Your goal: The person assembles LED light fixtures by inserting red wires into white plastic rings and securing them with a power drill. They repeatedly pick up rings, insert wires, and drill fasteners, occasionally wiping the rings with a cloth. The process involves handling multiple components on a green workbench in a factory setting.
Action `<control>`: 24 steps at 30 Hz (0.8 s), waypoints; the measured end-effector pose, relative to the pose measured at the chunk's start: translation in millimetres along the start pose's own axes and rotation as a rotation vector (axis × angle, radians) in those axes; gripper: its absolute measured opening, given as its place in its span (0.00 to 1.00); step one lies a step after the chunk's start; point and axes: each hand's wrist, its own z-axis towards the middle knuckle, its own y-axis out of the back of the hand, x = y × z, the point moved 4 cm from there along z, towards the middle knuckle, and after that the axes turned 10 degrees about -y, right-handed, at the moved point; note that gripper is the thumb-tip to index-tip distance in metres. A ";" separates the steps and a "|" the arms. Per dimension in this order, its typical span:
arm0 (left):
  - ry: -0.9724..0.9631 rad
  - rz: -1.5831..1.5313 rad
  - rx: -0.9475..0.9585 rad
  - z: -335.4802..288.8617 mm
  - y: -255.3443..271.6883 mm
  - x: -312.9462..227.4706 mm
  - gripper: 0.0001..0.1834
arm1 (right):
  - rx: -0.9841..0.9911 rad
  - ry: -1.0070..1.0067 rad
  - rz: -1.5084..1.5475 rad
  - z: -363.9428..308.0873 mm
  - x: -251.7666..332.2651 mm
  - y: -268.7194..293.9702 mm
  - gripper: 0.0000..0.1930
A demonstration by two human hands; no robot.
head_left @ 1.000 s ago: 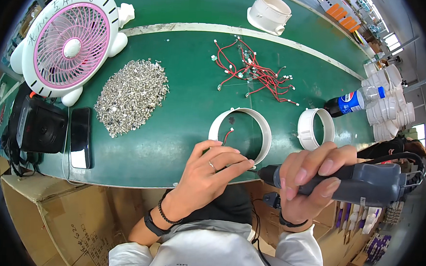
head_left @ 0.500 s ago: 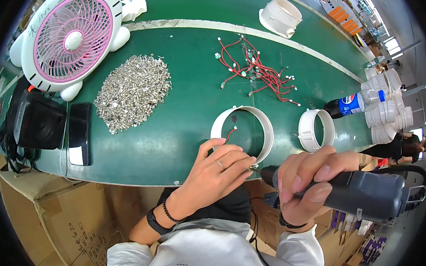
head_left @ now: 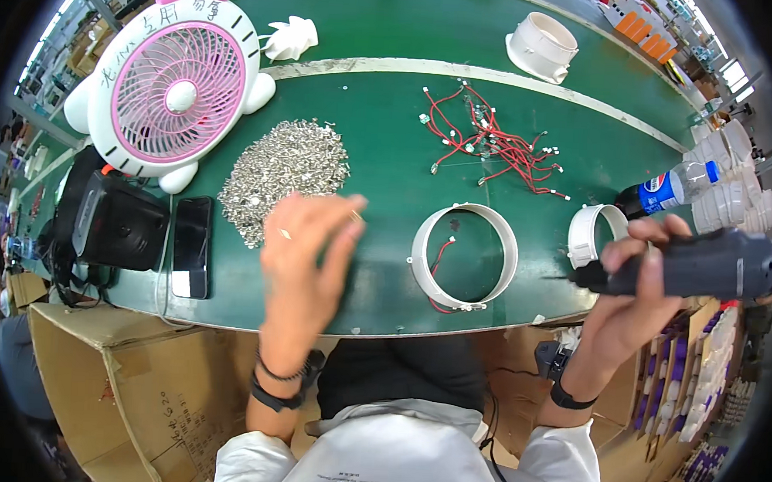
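My right hand [head_left: 632, 284] grips a black electric screwdriver [head_left: 721, 263], its thin bit pointing left, over the table's right side. Left of the bit and apart from it, a white plastic ring [head_left: 420, 258] lies on the table. A short red wire [head_left: 439, 259] with a small white connector runs inside the ring. My left hand [head_left: 307, 241], smeared by motion, hovers at the near edge of a heap of small silvery screws [head_left: 281, 161]. Its thumb and fingers are bent toward each other, and whether they hold anything is unclear.
Red wires [head_left: 504, 151] lie tangled beyond the ring. A smaller white ring [head_left: 585, 238], a dark drink bottle [head_left: 659, 192] and stacked white parts [head_left: 734, 176] are at right. A pink-and-white fan [head_left: 180, 95], phone [head_left: 192, 248] and black box-shaped device [head_left: 121, 223] stand left.
My left hand has let go of the white ring and moved left to the screws. The screwdriver in my right hand has lifted away from the ring, to the right.
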 end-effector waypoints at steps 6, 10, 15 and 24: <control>0.178 0.086 -0.162 -4.1 26.4 19.6 0.20 | 0.044 -0.406 -0.155 -59.8 -92.5 13.9 0.39; -0.072 -0.134 0.189 -20.2 -17.7 -56.4 0.24 | 0.194 -0.312 -0.247 -73.8 -98.0 8.5 0.32; -0.264 -0.134 0.238 -28.0 -70.0 -99.3 0.22 | 0.377 -0.176 -0.478 -62.6 -94.5 5.7 0.21; -0.246 -0.374 0.216 -4.2 -44.6 -106.9 0.17 | 0.350 -0.178 -0.490 -64.8 -91.2 0.7 0.19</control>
